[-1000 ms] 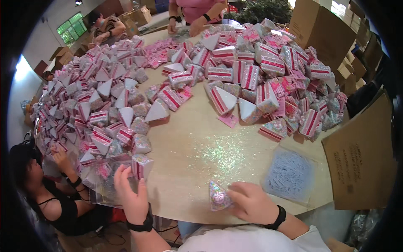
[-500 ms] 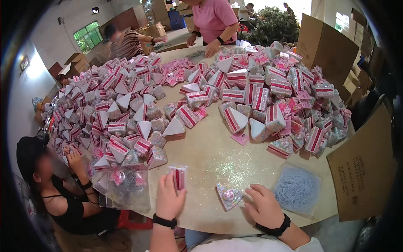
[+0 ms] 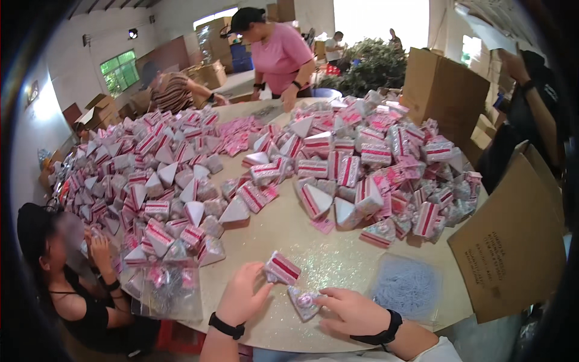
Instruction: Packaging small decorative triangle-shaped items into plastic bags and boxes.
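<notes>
My left hand (image 3: 242, 294) is closed on the edge of a decorative cake slice (image 3: 283, 268), white and glittery with a dark pink stripe and tilted just above the table. Below it a second decorative slice (image 3: 303, 303) lies flat, showing a round pink-and-white topping. Stretched out beside that one is my right hand (image 3: 354, 311), its fingers apart and the fingertips at the slice's right edge. Whether they press on it I cannot tell. Loose glitter is scattered over the tabletop (image 3: 265, 326) around both slices.
Heaps of similar slices (image 3: 169, 175) cover the table's left and far right. A shallow tray of pale blue loops of string (image 3: 405, 286) lies right of my hand, near a cardboard box (image 3: 512, 241). A clear bag (image 3: 170, 289) lies left. Co-workers sit left and stand across the table.
My left hand has lifted the striped slice and carried it right, close to the second slice. My right hand has shifted slightly left to that slice's edge. The head view has tipped upward.
</notes>
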Demonstrator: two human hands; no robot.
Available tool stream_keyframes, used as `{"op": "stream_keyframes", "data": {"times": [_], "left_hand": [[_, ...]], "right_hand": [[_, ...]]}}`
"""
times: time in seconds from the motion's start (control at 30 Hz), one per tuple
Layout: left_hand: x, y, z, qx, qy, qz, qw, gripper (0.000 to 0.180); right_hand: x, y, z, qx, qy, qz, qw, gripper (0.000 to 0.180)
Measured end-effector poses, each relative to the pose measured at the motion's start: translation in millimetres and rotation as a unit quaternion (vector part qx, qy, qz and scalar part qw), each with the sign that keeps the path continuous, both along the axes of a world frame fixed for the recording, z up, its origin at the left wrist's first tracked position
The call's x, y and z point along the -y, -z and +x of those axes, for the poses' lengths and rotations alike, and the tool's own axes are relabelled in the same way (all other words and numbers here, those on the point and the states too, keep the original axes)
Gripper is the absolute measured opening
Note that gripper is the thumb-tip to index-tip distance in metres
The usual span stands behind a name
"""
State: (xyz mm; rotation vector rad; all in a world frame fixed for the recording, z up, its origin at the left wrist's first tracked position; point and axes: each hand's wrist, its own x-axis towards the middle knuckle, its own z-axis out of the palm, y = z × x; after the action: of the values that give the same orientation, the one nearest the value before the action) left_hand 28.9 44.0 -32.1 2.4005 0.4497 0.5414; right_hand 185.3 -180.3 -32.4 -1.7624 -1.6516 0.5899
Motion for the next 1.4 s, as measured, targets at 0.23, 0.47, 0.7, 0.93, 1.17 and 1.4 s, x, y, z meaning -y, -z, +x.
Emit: {"op": "stream_keyframes", "data": {"times": [0.23, 0.47, 0.7, 0.93, 1.17, 1.4], "left_hand": [[-16, -29, 59, 0.139, 0.032, -0.153, 0.978, 0.033], [-24, 0, 58, 0.194, 0.048, -0.39, 0.899, 0.02], [-53, -5, 11, 0.338, -0.035, -0.457, 0.822, 0.015], [-61, 56, -10, 0.116, -0.16, -0.006, 0.98, 0.056], [-72, 64, 44, -0.081, -0.168, 0.15, 0.971, 0.064], [-79, 57, 39, -0.082, -0.183, 0.091, 0.975, 0.05]], "right_hand": [[7, -20, 15, 0.023, -0.027, -0.197, 0.98, 0.037], [-31, 11, 0, -0.024, -0.086, -0.077, 0.993, 0.036], [-120, 2, 19, -0.019, -0.033, -0.051, 0.998, 0.043], [-205, 27, 25, 0.141, 0.165, -0.019, 0.976, 0.071], [-267, 70, 71, 0.018, 0.163, 0.007, 0.986, 0.066], [-248, 46, 52, -0.165, 0.185, 0.063, 0.967, 0.065]]}}
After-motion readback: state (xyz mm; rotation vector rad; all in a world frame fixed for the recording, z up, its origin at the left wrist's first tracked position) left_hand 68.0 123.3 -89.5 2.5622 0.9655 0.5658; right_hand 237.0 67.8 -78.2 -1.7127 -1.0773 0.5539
